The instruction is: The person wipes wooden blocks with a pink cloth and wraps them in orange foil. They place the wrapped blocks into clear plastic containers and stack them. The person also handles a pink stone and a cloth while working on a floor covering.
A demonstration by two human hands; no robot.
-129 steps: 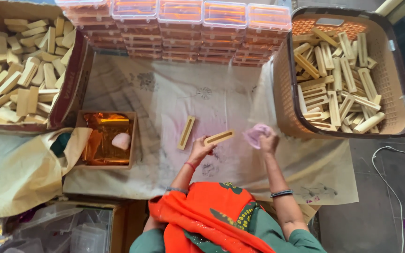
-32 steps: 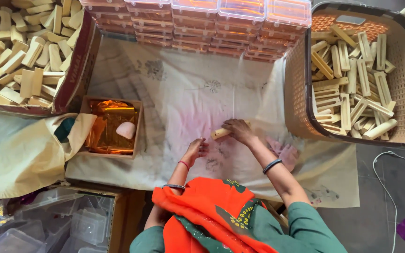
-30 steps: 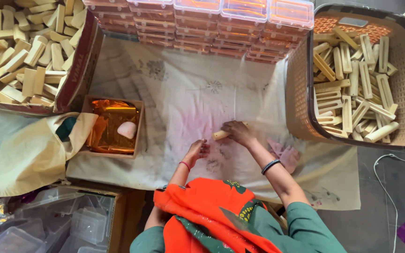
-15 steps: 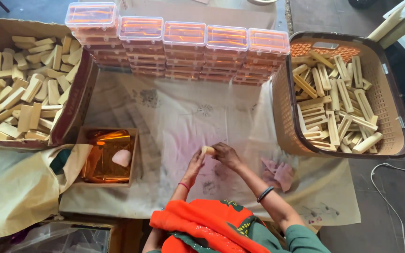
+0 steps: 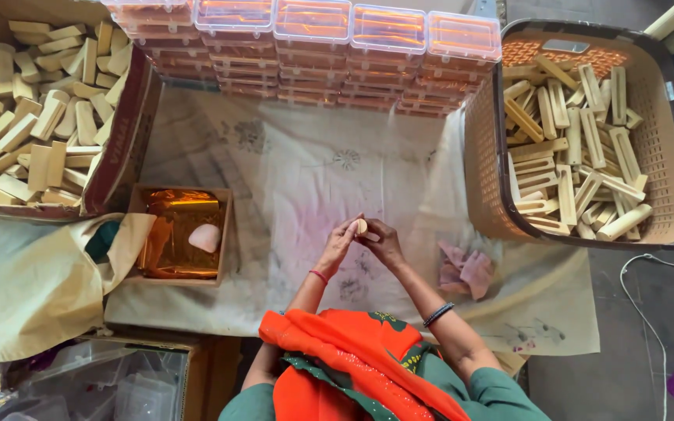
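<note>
Both my hands meet over the pale printed cloth (image 5: 298, 171), gripping one small tan wooden block (image 5: 361, 227) end-on between them. My left hand (image 5: 340, 241) holds its left side and my right hand (image 5: 383, 240) its right side. A pink rag (image 5: 468, 270) lies on the cloth just right of my right forearm. A small open box (image 5: 181, 234) lined with shiny orange foil, with a pale pink pad in it, stands left of my left hand.
A brown plastic basket (image 5: 484, 148) of wooden blocks stands at the right. A cardboard box (image 5: 118, 148) of similar blocks stands at the left. Stacked clear lidded containers (image 5: 306, 47) line the back. A tan cloth bag (image 5: 48, 288) lies front left.
The rag has left my right hand and lies on the cloth. The block, earlier held flat in my left hand, is now upright between both hands. The camera view shifted closer.
</note>
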